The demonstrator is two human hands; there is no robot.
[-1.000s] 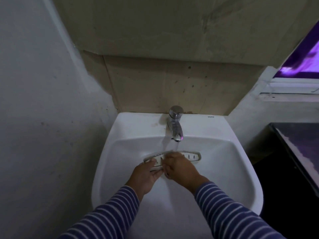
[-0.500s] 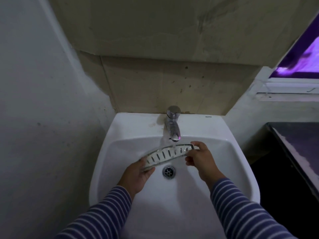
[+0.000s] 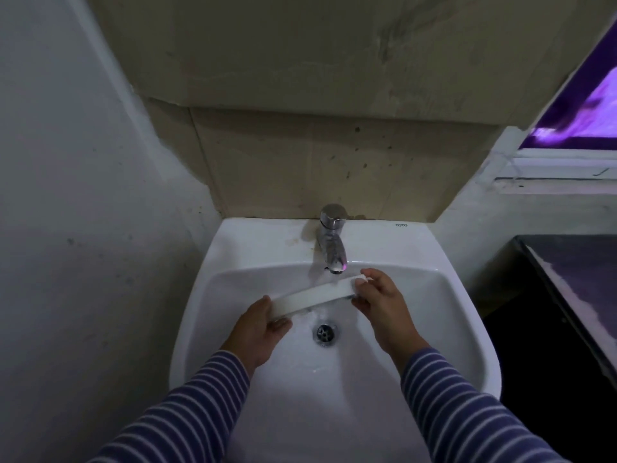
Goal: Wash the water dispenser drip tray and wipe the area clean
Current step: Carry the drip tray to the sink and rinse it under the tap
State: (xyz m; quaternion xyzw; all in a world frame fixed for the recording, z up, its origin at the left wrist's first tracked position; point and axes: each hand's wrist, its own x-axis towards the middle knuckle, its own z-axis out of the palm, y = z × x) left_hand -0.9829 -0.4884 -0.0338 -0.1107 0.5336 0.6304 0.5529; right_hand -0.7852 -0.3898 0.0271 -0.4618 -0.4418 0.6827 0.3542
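A long white drip tray (image 3: pixel 315 295) is held over the white sink (image 3: pixel 230 262), under the chrome tap (image 3: pixel 332 243). Its plain white underside faces me, and it slopes up to the right. My left hand (image 3: pixel 263 324) grips its lower left end. My right hand (image 3: pixel 380 297) pinches its upper right end, just below the spout. Water runs off the tray toward the drain (image 3: pixel 324 333).
A grey wall (image 3: pixel 83 228) stands close on the left. Beige tiles (image 3: pixel 317 162) back the sink. A dark counter (image 3: pixel 574 279) lies to the right, under a window (image 3: pixel 584 111) with purple light.
The tray has been turned over: its slotted face showed before, now the plain underside does. My right hand moved from the tray's middle to its right end.
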